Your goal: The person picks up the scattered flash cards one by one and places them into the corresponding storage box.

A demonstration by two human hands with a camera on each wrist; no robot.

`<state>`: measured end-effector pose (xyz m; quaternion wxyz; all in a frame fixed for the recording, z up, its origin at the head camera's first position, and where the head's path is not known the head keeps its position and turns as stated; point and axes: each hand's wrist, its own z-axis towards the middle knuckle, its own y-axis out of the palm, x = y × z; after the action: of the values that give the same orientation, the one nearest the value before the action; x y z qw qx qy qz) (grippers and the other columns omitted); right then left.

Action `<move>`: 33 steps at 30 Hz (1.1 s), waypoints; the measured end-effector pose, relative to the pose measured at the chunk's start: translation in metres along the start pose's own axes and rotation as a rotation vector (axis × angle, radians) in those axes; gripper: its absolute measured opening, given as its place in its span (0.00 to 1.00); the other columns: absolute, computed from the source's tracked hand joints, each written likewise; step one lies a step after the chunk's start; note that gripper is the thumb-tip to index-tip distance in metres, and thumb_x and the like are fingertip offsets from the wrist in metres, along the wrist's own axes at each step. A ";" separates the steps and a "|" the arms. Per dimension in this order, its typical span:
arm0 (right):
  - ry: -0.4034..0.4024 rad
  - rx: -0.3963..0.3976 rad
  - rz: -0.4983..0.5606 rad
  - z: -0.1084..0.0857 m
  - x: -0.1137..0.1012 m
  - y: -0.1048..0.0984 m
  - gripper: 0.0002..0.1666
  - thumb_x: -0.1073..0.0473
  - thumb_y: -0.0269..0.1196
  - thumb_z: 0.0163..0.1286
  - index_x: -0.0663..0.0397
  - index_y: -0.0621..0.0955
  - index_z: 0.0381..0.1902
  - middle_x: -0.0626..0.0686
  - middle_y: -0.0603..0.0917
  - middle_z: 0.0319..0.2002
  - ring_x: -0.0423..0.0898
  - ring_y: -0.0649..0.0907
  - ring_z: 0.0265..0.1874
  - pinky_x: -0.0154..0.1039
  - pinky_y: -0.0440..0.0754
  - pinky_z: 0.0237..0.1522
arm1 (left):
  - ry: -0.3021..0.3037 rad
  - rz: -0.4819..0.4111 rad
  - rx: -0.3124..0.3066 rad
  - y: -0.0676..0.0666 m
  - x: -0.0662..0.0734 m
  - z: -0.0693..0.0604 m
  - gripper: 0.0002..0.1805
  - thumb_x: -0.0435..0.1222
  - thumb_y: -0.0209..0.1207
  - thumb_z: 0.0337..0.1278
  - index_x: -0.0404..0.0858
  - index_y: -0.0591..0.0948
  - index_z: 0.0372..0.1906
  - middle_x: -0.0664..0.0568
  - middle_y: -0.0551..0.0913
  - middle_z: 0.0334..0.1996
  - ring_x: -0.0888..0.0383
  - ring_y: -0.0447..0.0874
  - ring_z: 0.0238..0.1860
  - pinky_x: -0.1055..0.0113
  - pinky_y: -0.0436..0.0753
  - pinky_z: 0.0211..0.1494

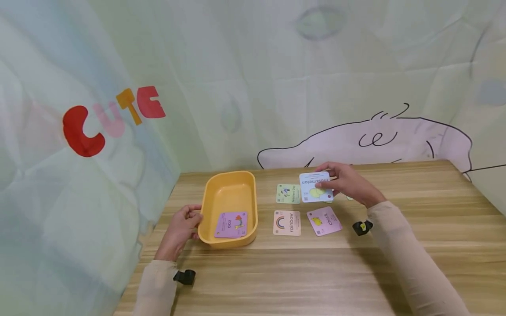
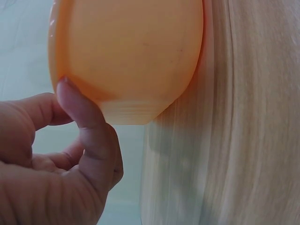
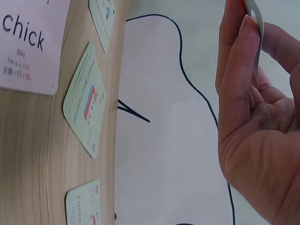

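My left hand [image 1: 182, 228] pinches the rim of a yellow plastic tray [image 1: 233, 193] at its near left corner; the left wrist view shows fingertips against the orange-looking rim. Inside the tray, towards the near end, lies a purple "zoo" card [image 1: 231, 224]. Raised above the back of the table, my right hand [image 1: 348, 182] holds a pale blue "muskmelon" card [image 1: 309, 188] between thumb and fingers. From the right wrist, that card shows edge-on. Below it on the table are a pink "chick" card [image 1: 324, 221] and a "rainbow" card [image 1: 287, 223].
A green card [image 1: 287, 194] with a figure lies left of the held card. In the right wrist view, a "Dragon Boat Festival" card [image 3: 86, 101] and a "Lantern" card [image 3: 84, 204] lie along the table's back edge. Printed cloth hangs behind and at left.
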<state>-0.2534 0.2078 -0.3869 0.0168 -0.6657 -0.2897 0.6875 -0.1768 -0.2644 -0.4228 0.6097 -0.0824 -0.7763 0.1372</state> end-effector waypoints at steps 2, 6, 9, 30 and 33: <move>0.001 -0.005 0.002 0.002 -0.001 0.003 0.28 0.53 0.72 0.66 0.53 0.76 0.61 0.60 0.82 0.53 0.52 0.85 0.40 0.43 0.87 0.38 | -0.002 0.002 -0.001 0.000 0.000 0.000 0.21 0.32 0.52 0.74 0.33 0.70 0.67 0.45 0.74 0.42 0.55 0.80 0.34 0.65 0.82 0.27; 0.001 -0.012 0.016 0.007 -0.001 0.009 0.27 0.54 0.72 0.66 0.52 0.76 0.60 0.60 0.83 0.53 0.53 0.85 0.40 0.43 0.86 0.37 | -0.003 0.010 0.007 0.001 0.001 -0.001 0.22 0.33 0.53 0.73 0.33 0.70 0.67 0.45 0.74 0.44 0.56 0.79 0.36 0.65 0.82 0.27; -0.006 -0.021 0.029 0.010 -0.003 0.013 0.27 0.54 0.72 0.66 0.53 0.76 0.60 0.60 0.83 0.52 0.54 0.85 0.39 0.43 0.86 0.36 | -0.002 0.014 0.011 0.000 0.002 0.000 0.22 0.33 0.53 0.73 0.33 0.70 0.68 0.45 0.75 0.45 0.56 0.79 0.37 0.65 0.82 0.28; -0.050 -0.091 0.057 0.029 -0.023 0.047 0.25 0.58 0.72 0.66 0.51 0.78 0.59 0.60 0.84 0.53 0.53 0.86 0.40 0.45 0.87 0.35 | -0.006 0.007 0.013 0.000 0.000 0.001 0.21 0.33 0.52 0.75 0.34 0.70 0.68 0.44 0.75 0.45 0.56 0.79 0.34 0.66 0.82 0.28; -0.058 -0.104 0.046 0.031 -0.026 0.054 0.25 0.57 0.72 0.65 0.50 0.78 0.58 0.59 0.84 0.52 0.53 0.86 0.40 0.45 0.87 0.35 | -0.010 0.007 0.009 0.000 -0.001 -0.001 0.22 0.34 0.52 0.75 0.35 0.69 0.68 0.44 0.74 0.45 0.55 0.79 0.33 0.65 0.82 0.28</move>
<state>-0.2599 0.1405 -0.3879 -0.0419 -0.6520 -0.3101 0.6906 -0.1762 -0.2647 -0.4231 0.6055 -0.0817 -0.7785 0.1434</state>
